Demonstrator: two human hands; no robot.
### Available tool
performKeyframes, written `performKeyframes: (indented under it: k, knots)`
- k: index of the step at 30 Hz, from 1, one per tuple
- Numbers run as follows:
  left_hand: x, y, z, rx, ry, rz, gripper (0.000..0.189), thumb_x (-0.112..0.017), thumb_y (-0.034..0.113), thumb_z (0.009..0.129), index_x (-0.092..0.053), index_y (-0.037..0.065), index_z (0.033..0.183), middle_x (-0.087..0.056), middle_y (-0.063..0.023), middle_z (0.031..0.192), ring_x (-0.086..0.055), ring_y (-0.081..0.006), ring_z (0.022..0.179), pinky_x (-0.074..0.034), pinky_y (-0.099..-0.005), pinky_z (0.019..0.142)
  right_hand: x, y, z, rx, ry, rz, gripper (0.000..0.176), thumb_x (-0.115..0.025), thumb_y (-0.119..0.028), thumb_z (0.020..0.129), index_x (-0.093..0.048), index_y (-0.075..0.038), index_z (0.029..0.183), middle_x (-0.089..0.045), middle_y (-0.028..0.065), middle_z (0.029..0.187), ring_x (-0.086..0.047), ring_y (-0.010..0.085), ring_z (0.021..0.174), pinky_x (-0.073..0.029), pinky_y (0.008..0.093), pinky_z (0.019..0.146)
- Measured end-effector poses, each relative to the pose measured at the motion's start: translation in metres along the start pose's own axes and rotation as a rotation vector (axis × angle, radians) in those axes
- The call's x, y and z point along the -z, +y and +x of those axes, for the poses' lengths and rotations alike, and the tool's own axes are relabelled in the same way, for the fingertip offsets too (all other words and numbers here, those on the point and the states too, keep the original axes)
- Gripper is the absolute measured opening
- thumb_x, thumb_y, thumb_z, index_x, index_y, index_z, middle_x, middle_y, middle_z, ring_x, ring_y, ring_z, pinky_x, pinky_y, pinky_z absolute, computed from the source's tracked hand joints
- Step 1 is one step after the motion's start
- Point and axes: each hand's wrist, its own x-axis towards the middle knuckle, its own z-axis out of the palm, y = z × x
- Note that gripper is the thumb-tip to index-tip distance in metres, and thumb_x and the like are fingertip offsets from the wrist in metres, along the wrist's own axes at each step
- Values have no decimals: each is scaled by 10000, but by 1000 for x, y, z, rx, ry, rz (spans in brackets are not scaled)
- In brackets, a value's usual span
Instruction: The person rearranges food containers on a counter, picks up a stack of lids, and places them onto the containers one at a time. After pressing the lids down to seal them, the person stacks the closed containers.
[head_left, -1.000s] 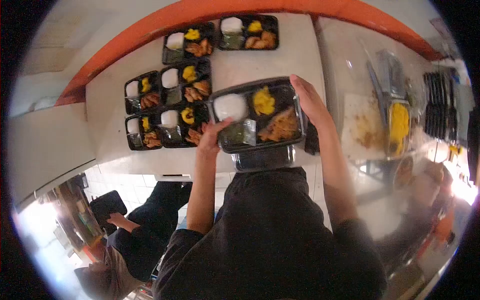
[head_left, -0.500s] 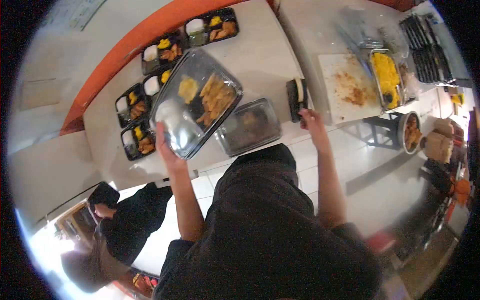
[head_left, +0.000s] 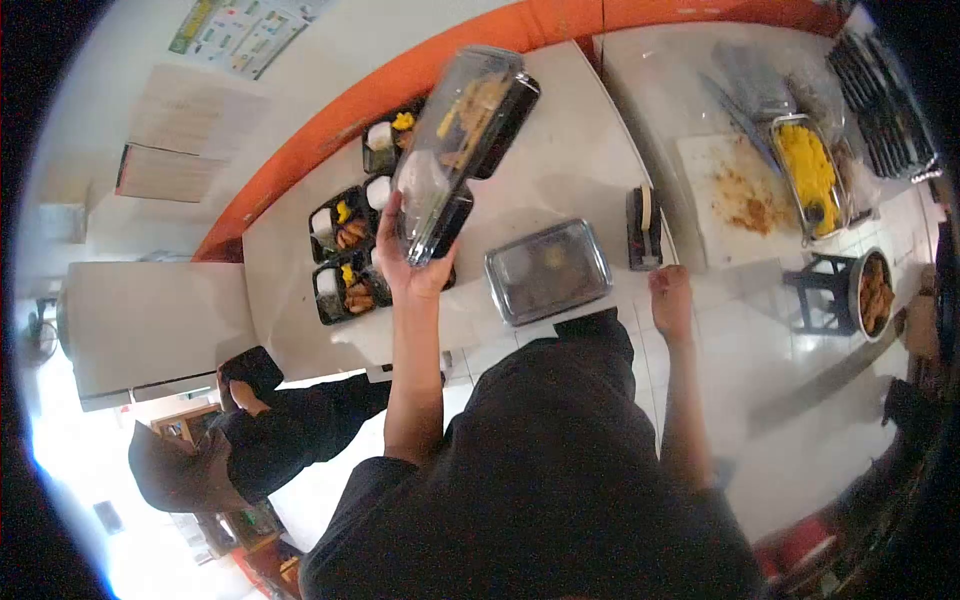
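I am hanging my right hand [head_left: 670, 298] just off the worktop's [head_left: 590, 150] near edge. Its fingers are curling loosely, and I cannot tell whether they are closing on anything. Another person [head_left: 250, 430] is bending low to my left, well clear of my hands.

My left hand [head_left: 405, 265] is gripping the lidded meal tray [head_left: 455, 150] by its near short end, thumb on one face and fingers wrapping the other. I am lifting it clear of the worktop and tilting it steeply, so the far end is pointing up and away over the left half of the surface.

A shiny rectangular container [head_left: 548, 270] is sitting at the near edge between my hands, with a small black holder [head_left: 643, 228] just to its right. Open filled trays [head_left: 345, 255] are lying in rows beneath the one I hold, running toward the far left corner.

By my reckoning I am carrying a closed tray one-handed, mid-air. Putting it anywhere calls for levelling it first and finding a bare patch, since the food is leaning against the lid.

Farther right, a stained cutting board [head_left: 740, 195] and a steel pan of yellow food [head_left: 810, 175] are resting on the next surface.
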Motion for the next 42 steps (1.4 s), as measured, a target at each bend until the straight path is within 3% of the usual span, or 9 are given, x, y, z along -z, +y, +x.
performKeyframes:
  k: [2, 6, 9, 20, 24, 31, 33, 37, 42]
  knots:
    - [-12, -11, -6, 42, -82, -28, 409, -549, 197, 935, -557, 16, 1302, -581, -210, 1319, -538, -359, 1246, -402, -525, 1084, 34, -97, -2, 77, -90, 685, 113, -608, -72, 911, -591, 16, 981, -520, 171, 1032, -557, 291, 947, -478, 342, 773]
    - [-14, -32, -1, 43, -147, 4, 423, -591, 170, 913, -544, 17, 1304, -591, -215, 1298, -561, -358, 1218, -428, -508, 1066, 85, -244, 13, 617, -54, 625, 121, -601, -119, 945, -585, -4, 979, -477, 132, 983, -526, 245, 878, -445, 311, 770]
    - [-24, -47, -7, -29, -65, 50, 433, -613, 201, 906, -546, 1, 1285, -614, -222, 1254, -607, -357, 1146, -482, -490, 1012, 98, -296, 19, 545, -196, 652, 126, -613, -133, 938, -591, -13, 968, -474, 138, 974, -526, 251, 866, -441, 323, 765]
    - [-34, -51, -30, -33, -120, 139, 491, -589, 240, 907, -481, -20, 1309, -586, -211, 1268, -587, -384, 1153, -464, -512, 1022, 67, -317, 28, 486, -160, 658, 231, -741, -194, 843, -623, -5, 783, -511, 108, 792, -516, 196, 645, -416, 313, 575]
    - [-21, -38, -27, 68, -248, -101, 480, -586, 224, 905, -506, -29, 1306, -591, -223, 1274, -578, -389, 1174, -445, -515, 1045, 51, -308, 34, 489, -119, 677, 251, -747, -179, 838, -610, 9, 745, -510, 92, 738, -457, 154, 536, -365, 285, 496]
    - [-30, -28, -29, 59, -294, -243, 445, -572, 166, 907, -529, -39, 1299, -582, -247, 1293, -557, -395, 1213, -391, -532, 1098, 51, -288, 39, 511, -159, 641, 250, -746, -176, 845, -590, 0, 759, -508, 71, 733, -441, 127, 537, -356, 280, 497]
    - [-33, -27, -26, -91, -128, -79, 435, -572, 164, 904, -539, -39, 1287, -581, -249, 1293, -545, -402, 1226, -374, -555, 1104, 52, -284, 40, 425, -192, 738, 221, -747, -173, 848, -595, -20, 801, -481, 45, 718, -435, 102, 557, -354, 272, 504]
    - [-15, -19, -17, 44, -231, -86, 438, -555, 191, 915, -537, -36, 1289, -600, -234, 1272, -621, -393, 1121, -508, -520, 980, 62, -301, 38, 486, -242, 797, 197, -744, -169, 854, -599, -39, 830, -481, 24, 726, -436, 80, 582, -354, 263, 513]
    - [-7, -24, -11, -35, -175, -59, 456, -547, 204, 917, -521, -36, 1303, -605, -226, 1269, -638, -382, 1091, -530, -489, 954, 56, -299, 46, 509, -313, 795, 142, -735, -137, 856, -639, -51, 916, -496, 17, 760, -445, 79, 609, -378, 239, 551]
